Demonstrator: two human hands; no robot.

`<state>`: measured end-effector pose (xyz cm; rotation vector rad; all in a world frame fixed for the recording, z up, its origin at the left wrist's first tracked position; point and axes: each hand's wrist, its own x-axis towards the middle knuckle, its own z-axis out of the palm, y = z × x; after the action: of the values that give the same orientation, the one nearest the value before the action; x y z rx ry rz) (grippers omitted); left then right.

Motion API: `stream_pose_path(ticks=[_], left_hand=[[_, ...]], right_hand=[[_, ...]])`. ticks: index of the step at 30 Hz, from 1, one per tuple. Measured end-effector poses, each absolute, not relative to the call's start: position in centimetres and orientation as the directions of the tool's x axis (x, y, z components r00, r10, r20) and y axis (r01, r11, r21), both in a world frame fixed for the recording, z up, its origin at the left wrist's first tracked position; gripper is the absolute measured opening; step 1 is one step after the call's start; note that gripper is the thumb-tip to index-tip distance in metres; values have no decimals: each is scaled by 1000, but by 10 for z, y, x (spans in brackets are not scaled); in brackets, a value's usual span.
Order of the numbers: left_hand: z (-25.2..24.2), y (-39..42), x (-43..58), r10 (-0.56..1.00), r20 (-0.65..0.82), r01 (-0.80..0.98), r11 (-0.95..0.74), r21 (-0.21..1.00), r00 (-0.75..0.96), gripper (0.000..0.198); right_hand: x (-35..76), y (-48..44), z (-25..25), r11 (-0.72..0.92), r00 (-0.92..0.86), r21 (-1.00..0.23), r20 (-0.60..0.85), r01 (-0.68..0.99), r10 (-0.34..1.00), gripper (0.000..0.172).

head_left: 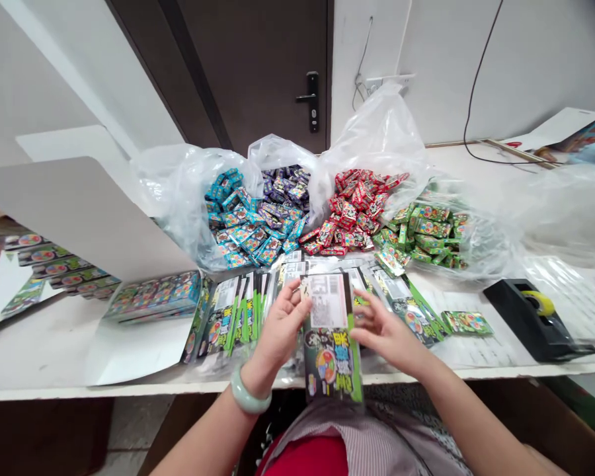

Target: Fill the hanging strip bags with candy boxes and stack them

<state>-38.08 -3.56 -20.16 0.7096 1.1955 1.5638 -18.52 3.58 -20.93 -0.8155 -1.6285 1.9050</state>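
In front of me, over the table's front edge, a flat printed plastic bag (333, 357) hangs upright, with black and green artwork, a colored wheel and a pale label panel at the top. My left hand (288, 314), with a pale green bangle at the wrist, pinches its upper left side. Thumb and curled fingers of my right hand (379, 324) are at its right edge. Whether anything is inside the bag cannot be seen. Similar bags (228, 317) lie overlapped behind and to the left, and more bags (401, 301) fan out to the right.
Clear sacks behind hold small blue packs (248, 228), purple packs (285, 185), red packs (354, 211) and green packs (434, 228). An open white carton (143, 347) with packed boxes stands left. At right are a single green pack (467, 322) and a black tape dispenser (530, 324).
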Motion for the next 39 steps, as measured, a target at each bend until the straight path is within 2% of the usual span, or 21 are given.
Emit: stream_pose_path(ticks=[2, 5, 10, 13, 16, 18, 20, 22, 23, 25, 27, 29, 31, 33, 36, 39], left_hand=[[-207, -43, -373, 959, -98, -345, 1, 939, -265, 73], [-215, -56, -365, 975, -76, -311, 8, 950, -210, 78], [-219, -73, -372, 984, -113, -221, 81, 972, -138, 54], [-215, -77, -375, 969, -85, -49, 75, 996, -230, 32], [-207, -75, -375, 946, -10, 93, 42, 995, -323, 21], [-199, -71, -374, 955, 3, 64, 16, 998, -295, 20], [-192, -67, -375, 970, 0, 3, 1, 1000, -244, 18], [-186, -63, -377, 974, -20, -73, 3, 997, -226, 13], [-184, -62, -378, 974, -38, -117, 12, 993, -221, 10], [-181, -61, -379, 976, -74, -192, 34, 981, -205, 23], [-180, -62, -380, 980, -67, -173, 34, 984, -188, 26], [-178, -63, -380, 984, -6, -91, -10, 996, -179, 13], [-175, -63, -378, 983, 58, -44, -67, 997, -175, 3], [-172, -62, -376, 982, 58, -47, -68, 997, -180, 5], [-167, -56, -372, 980, -28, -58, 17, 998, -195, 9], [-164, -51, -370, 982, -52, -43, 45, 998, -183, 9]], right_hand=[[-184, 37, -206, -56, -529, -998, -47, -3, 847, 64], [-187, 34, -207, 13, -484, -999, -3, 30, 875, 53], [-188, 26, -216, -77, -625, -997, -79, 30, 777, 38], [-182, 27, -212, -113, -662, -990, -139, 83, 736, 26], [-175, 28, -199, 23, -656, -991, -70, 133, 752, 19], [-172, 28, -189, 183, -653, -973, 47, 141, 756, 20], [-172, 27, -183, 264, -629, -956, 128, 127, 767, 19], [-174, 25, -182, 186, -578, -979, 107, 79, 809, 9], [-175, 25, -183, 110, -567, -993, 65, 47, 822, 11], [-175, 24, -184, 7, -576, -1000, -5, 18, 817, 21], [-174, 22, -182, 72, -602, -996, 26, 53, 798, 14], [-171, 21, -177, 214, -628, -972, 107, 97, 771, 6], [-169, 20, -171, 282, -660, -951, 134, 123, 739, 6], [-170, 20, -165, 241, -656, -958, 84, 153, 750, 8], [-175, 24, -162, 103, -627, -976, -41, 192, 778, 13], [-179, 27, -160, 64, -666, -974, -102, 219, 739, 14]])
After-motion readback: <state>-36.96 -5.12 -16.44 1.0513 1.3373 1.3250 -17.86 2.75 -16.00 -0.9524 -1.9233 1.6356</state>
